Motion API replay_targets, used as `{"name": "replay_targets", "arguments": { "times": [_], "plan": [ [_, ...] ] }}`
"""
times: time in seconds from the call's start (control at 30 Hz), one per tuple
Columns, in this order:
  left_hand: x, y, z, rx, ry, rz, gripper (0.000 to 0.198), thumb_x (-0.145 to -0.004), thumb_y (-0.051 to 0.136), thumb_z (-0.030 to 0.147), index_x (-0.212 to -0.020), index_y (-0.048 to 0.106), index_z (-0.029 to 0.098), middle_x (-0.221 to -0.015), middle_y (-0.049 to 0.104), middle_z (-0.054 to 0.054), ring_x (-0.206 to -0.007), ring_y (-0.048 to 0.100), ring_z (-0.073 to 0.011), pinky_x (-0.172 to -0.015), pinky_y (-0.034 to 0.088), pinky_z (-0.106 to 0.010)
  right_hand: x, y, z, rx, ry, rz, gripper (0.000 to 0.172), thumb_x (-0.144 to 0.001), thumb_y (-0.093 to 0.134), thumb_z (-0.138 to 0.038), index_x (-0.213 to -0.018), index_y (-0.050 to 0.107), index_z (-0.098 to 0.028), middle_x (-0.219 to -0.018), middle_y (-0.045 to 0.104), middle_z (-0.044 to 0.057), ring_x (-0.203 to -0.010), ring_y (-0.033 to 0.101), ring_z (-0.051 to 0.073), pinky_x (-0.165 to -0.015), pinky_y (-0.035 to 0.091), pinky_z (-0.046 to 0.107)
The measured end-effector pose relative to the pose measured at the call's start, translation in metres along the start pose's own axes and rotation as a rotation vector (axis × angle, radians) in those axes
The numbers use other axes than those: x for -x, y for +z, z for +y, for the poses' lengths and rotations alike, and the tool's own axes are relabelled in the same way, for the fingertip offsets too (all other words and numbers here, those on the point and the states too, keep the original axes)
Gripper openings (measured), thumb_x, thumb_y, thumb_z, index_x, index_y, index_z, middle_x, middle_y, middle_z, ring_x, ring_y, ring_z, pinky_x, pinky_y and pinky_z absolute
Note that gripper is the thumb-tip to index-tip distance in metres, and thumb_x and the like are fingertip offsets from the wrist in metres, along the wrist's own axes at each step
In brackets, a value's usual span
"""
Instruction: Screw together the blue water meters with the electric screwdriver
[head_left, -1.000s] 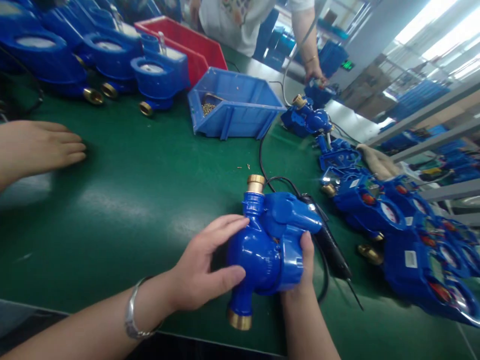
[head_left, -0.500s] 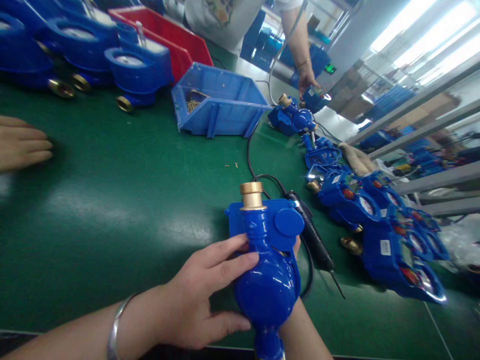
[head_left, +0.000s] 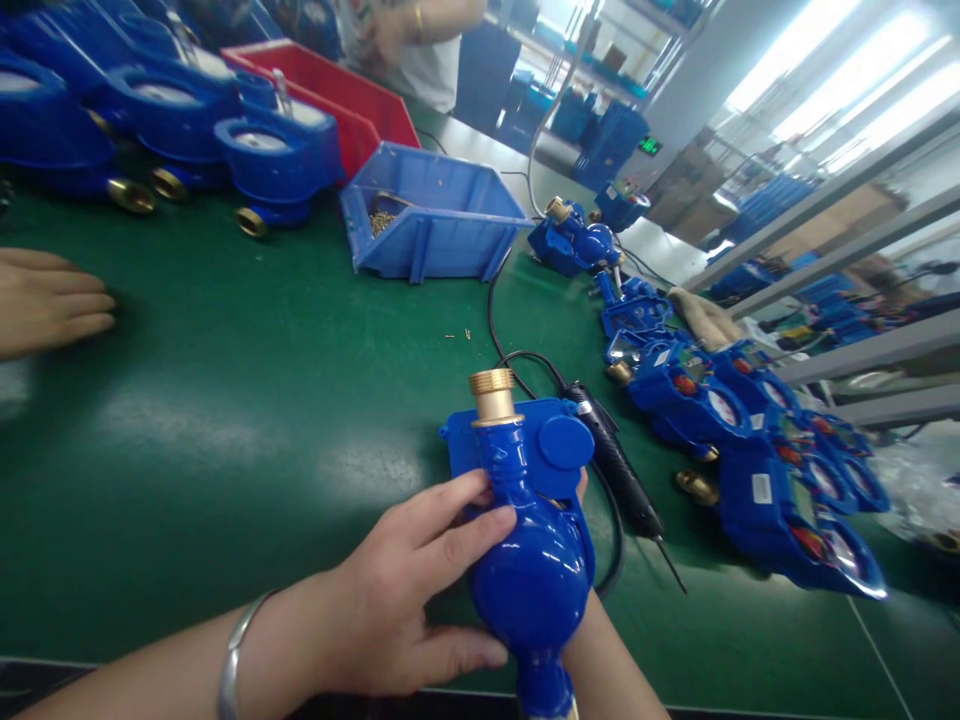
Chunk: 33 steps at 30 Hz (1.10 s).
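Head view: left hand point(head_left: 390, 590) and mostly hidden right hand point(head_left: 583, 486) grip a meter point(head_left: 532, 580) between them, over a green bench point(head_left: 225, 500); rightward, a label point(head_left: 762, 488) is unreadable; beyond, ceiling lights point(head_left: 885, 60) glow.

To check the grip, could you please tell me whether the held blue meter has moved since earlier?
Yes: against the loose screws, the blue meter has turned and its upper brass end sits farther down the picture.

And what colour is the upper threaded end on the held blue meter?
Brassy gold: the threaded end shows best in the current head view.
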<state>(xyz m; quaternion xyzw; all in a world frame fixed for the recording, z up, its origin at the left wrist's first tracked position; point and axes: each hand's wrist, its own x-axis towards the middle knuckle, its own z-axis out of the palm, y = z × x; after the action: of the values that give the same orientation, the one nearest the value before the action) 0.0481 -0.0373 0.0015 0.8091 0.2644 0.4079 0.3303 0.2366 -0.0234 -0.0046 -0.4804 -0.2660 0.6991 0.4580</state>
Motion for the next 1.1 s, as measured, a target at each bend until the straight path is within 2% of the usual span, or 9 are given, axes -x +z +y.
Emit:
{"name": "replay_targets", "arguments": {
  "times": [0.17,0.33,0.5,0.6,0.67,0.73,0.9,1.0,1.1],
  "plan": [
    [0.004,-0.002,0.017,0.037,-0.241,0.09,0.077,-0.072,0.064,0.049,-0.139,0.033,0.029,-0.142,0.041,-0.009,-0.125,0.044,-0.0319,-0.103,0.038,-0.041,-0.001,0.007,-0.003,-0.157,0.012,0.004,0.063,-0.071,0.038,-0.073,-0.096,0.064,-0.021,-0.091,0.071,0.005,-0.099,0.063,0.026,-0.093,0.044,0.044],
    [-0.001,-0.014,0.02,0.193,-0.588,0.1,0.087,-0.064,0.07,0.05,-0.139,0.033,0.025,-0.13,0.054,-0.013,-0.115,0.052,-0.0379,-0.098,0.041,-0.049,0.006,0.02,-0.003,-0.16,-0.071,0.094,0.047,-0.069,0.062,-0.056,-0.098,0.062,-0.02,-0.088,0.071,0.006,-0.091,0.065,0.027,-0.091,0.046,0.046],
    [-0.008,-0.025,0.013,0.514,-0.768,0.165,0.082,-0.062,0.071,0.054,-0.132,0.041,0.022,-0.119,0.06,-0.014,-0.104,0.058,-0.0355,-0.088,0.047,-0.044,0.006,0.042,-0.01,0.332,-0.272,0.074,0.063,-0.074,0.058,-0.057,-0.123,0.049,-0.018,-0.118,0.06,0.013,-0.112,0.055,0.029,-0.098,0.039,0.048],
    [-0.009,-0.03,0.006,0.779,-0.772,0.269,0.08,-0.064,0.071,0.052,-0.131,0.041,0.02,-0.125,0.058,-0.013,-0.11,0.056,-0.0317,-0.091,0.046,-0.038,0.006,0.062,-0.018,0.818,-0.382,0.11,0.087,-0.072,0.057,-0.06,-0.139,0.03,-0.012,-0.144,0.03,0.02,-0.13,0.033,0.035,-0.105,0.028,0.051],
    [-0.008,-0.035,0.0,0.899,-0.801,0.367,0.074,-0.067,0.07,0.049,-0.129,0.044,0.019,-0.125,0.059,-0.013,-0.113,0.054,-0.0306,-0.094,0.045,-0.038,0.006,0.08,-0.023,1.089,-0.352,0.144,0.092,-0.073,0.058,-0.058,-0.143,0.022,-0.011,-0.149,0.014,0.021,-0.131,0.03,0.038,-0.105,0.029,0.052],
    [-0.007,-0.041,-0.005,1.002,-0.857,0.441,0.068,-0.069,0.07,0.047,-0.126,0.049,0.017,-0.12,0.062,-0.014,-0.112,0.056,-0.0308,-0.095,0.044,-0.039,0.006,0.098,-0.027,1.261,-0.282,0.15,0.085,-0.078,0.057,-0.05,-0.144,0.02,-0.012,-0.149,0.012,0.022,-0.128,0.035,0.039,-0.101,0.034,0.05],
    [-0.008,-0.053,0.0,1.097,-1.028,0.585,0.061,-0.067,0.074,0.037,-0.12,0.055,0.014,-0.105,0.07,-0.012,-0.101,0.063,-0.0303,-0.091,0.048,-0.04,0.004,0.134,-0.031,1.444,-0.265,0.105,0.067,-0.084,0.053,-0.034,-0.141,0.028,-0.008,-0.147,0.016,0.027,-0.122,0.045,0.038,-0.096,0.042,0.046],
    [-0.004,-0.055,0.006,0.996,-1.062,0.754,0.067,-0.062,0.077,0.036,-0.122,0.054,0.017,-0.104,0.071,-0.01,-0.099,0.064,-0.0297,-0.089,0.049,-0.039,0.004,0.144,-0.028,1.456,-0.271,0.069,0.063,-0.085,0.051,-0.03,-0.14,0.03,-0.006,-0.145,0.019,0.028,-0.12,0.047,0.037,-0.094,0.044,0.046],
    [0.011,-0.056,0.004,0.843,-1.082,0.841,0.069,-0.053,0.081,0.036,-0.116,0.059,0.016,-0.1,0.072,-0.01,-0.099,0.064,-0.0335,-0.087,0.051,-0.042,0.005,0.15,-0.024,1.462,-0.261,0.016,0.065,-0.083,0.053,-0.028,-0.139,0.03,-0.004,-0.144,0.02,0.029,-0.121,0.046,0.037,-0.094,0.043,0.046]
  ]
}}
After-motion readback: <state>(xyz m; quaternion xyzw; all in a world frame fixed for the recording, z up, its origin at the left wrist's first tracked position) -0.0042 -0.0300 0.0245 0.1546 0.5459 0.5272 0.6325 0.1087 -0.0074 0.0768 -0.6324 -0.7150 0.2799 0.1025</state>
